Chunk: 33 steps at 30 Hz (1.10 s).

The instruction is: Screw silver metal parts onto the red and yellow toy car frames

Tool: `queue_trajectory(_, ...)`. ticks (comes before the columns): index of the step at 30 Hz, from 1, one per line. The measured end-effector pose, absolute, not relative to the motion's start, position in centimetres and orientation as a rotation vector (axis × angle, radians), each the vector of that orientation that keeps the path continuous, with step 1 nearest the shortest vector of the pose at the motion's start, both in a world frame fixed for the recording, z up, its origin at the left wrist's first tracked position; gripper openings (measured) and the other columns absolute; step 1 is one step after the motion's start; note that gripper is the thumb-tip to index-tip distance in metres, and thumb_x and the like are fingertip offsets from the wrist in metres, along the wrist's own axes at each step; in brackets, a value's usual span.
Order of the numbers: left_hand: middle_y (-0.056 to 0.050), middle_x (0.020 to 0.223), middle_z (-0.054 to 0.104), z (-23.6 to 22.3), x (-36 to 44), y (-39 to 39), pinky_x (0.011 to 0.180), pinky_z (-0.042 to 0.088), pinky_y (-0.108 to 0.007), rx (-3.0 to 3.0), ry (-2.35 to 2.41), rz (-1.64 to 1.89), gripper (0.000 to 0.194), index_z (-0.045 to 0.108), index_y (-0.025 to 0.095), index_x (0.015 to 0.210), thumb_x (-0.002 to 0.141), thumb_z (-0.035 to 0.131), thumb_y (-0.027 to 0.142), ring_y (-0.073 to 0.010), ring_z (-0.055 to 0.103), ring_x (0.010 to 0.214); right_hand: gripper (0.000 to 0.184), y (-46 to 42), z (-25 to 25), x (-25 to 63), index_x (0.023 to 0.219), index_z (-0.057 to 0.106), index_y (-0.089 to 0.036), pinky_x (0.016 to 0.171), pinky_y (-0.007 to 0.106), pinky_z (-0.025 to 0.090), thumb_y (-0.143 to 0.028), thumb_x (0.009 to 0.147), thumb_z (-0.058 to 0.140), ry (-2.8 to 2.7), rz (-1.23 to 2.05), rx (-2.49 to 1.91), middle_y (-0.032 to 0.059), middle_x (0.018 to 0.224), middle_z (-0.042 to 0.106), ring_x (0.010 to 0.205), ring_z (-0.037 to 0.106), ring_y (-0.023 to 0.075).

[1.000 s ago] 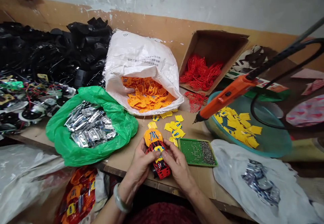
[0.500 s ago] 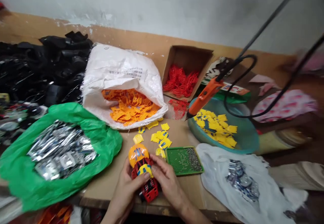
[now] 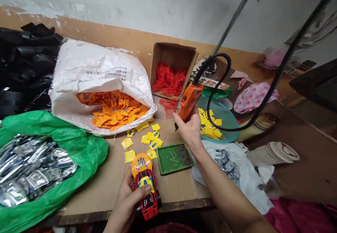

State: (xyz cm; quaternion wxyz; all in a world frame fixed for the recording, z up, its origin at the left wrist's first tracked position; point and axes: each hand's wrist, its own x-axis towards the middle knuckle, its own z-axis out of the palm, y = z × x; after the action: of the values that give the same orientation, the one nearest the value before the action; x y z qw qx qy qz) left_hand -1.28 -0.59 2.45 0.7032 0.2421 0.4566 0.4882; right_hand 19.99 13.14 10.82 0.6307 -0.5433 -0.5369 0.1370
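Note:
My left hand [image 3: 128, 198] is closed around a toy car [image 3: 150, 208] at the table's front edge, its thumb pressed on the yellow piece on top. The car has an orange hood, a red frame and black wheels. My right hand [image 3: 191, 127] grips an orange electric screwdriver [image 3: 188, 101], which hangs from a black cable with its tip pointing down. Below that tip lies a green tray [image 3: 168, 159] with small screws heaped at its right end. Several loose yellow pieces [image 3: 151, 137] are scattered on the cardboard [image 3: 105, 177] beyond the car.
A white sack [image 3: 100, 61] of orange parts and a carton [image 3: 158, 55] of red parts stand at the back. On the left is a green bag [image 3: 92, 155] of silvery parts. To the right are a teal basin [image 3: 231, 120], a white plastic bag [image 3: 250, 177] and a lidded cup [image 3: 273, 153].
My right hand has left the toy car and taken hold of the electric screwdriver. My left hand keeps the car. The view has shifted to the right.

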Motion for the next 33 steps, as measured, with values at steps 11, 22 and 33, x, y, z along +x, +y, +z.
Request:
queue_trajectory(11,-0.007,0.088,0.073,2.3,0.1,-0.1,0.063,0.054,-0.028,0.602,1.067,1.076,0.061,0.068,0.015,0.111,0.056,0.090,0.030,-0.0191,0.064,0.071,0.026,6.5,11.0,19.5,0.099,0.063,-0.022,0.059,0.029,0.052,-0.022,0.076,0.076,-1.070,0.694,-1.094,-0.0048,0.072,0.063,0.058,0.059,0.0133)
queue_trajectory(22,-0.003,0.077,0.072,2.3,1.5,0.1,0.057,0.052,-0.026,0.573,1.106,1.078,0.056,0.068,0.014,0.101,0.053,0.091,0.030,-0.0169,0.063,0.063,0.022,5.3,6.8,19.5,0.097,0.062,-0.022,0.053,0.027,0.049,-0.031,0.083,0.076,-0.997,0.859,-0.990,-0.0092,0.056,0.057,0.047,0.056,0.0115)
queue_trajectory(33,-0.004,0.082,0.072,1.9,1.3,0.1,0.060,0.053,-0.027,0.594,1.101,1.051,0.058,0.066,0.014,0.108,0.057,0.090,0.029,-0.0167,0.062,0.065,0.023,6.1,5.5,19.3,0.098,0.061,-0.022,0.053,0.027,0.049,-0.032,0.084,0.077,-1.010,0.908,-0.944,-0.0093,0.057,0.058,0.048,0.056,0.0113)
